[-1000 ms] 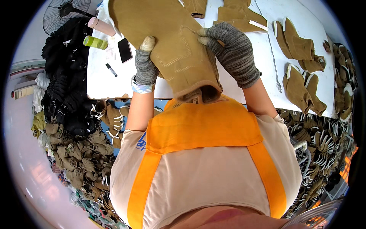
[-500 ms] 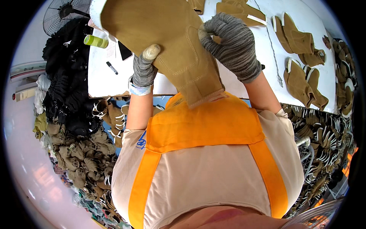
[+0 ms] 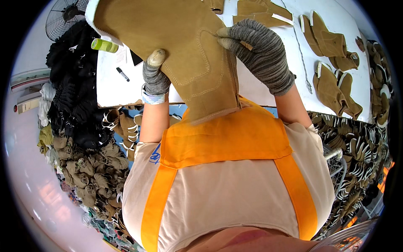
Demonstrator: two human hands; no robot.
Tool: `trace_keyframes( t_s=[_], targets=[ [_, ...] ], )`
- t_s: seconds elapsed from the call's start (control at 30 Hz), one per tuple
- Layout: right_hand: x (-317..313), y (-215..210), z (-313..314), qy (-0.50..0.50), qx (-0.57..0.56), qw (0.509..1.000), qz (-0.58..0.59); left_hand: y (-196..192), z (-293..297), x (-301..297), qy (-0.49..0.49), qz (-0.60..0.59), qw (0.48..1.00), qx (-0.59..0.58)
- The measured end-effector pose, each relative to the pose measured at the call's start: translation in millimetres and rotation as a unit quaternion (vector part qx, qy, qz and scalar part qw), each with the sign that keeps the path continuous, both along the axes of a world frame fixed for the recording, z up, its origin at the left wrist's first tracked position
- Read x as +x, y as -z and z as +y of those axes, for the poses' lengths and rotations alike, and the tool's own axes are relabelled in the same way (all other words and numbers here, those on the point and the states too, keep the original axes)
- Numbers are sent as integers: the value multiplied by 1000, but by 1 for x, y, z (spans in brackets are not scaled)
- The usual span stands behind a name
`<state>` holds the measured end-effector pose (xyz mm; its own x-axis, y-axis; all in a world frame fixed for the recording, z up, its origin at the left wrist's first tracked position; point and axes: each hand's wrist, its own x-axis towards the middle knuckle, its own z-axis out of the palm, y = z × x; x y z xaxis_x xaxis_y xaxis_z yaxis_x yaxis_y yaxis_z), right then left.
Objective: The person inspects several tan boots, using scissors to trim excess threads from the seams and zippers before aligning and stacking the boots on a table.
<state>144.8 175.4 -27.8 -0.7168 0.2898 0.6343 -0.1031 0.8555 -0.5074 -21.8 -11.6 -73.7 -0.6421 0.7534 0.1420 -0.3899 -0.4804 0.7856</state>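
I hold a large tan suede boot upper (image 3: 184, 54) with visible stitching up in front of my chest, above the white table (image 3: 260, 88). My left hand (image 3: 156, 75), in a grey knit glove, grips its left edge, thumb pressed on the suede. My right hand (image 3: 258, 52), also gloved, pinches the piece at its right side near a stitched seam. The lower end of the upper hangs down to my orange apron.
More tan boot uppers (image 3: 331, 84) lie on the table's right part and at its far edge. A green tube (image 3: 105, 45) and a black marker (image 3: 122, 74) lie at the left. Heaps of black and tan pieces (image 3: 79, 126) fill both sides; a fan (image 3: 63, 19) stands far left.
The suede upper has come up closer to the camera and shifted left, now covering more of the table. Both hands kept their grip and rose with it.
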Motion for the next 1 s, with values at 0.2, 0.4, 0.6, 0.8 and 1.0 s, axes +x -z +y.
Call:
trace_keyframes(
  t_s=[0.2,0.4,0.6,0.8,1.0],
  targets=[
    [-3,-17,3,19,221,971,-92,-5,1,-6,61,2,997,-51],
    [-4,-25,-6,14,260,943,-208,-6,1,-3,79,30,992,-98],
    [2,-53,9,41,268,960,-75,-6,-6,-4,162,-68,979,-102],
    [12,-58,18,109,-27,991,76,-3,-15,13,166,-149,973,58],
    [19,-35,1,-86,-56,992,70,-13,-35,-6,199,-103,975,2]
  ],
)
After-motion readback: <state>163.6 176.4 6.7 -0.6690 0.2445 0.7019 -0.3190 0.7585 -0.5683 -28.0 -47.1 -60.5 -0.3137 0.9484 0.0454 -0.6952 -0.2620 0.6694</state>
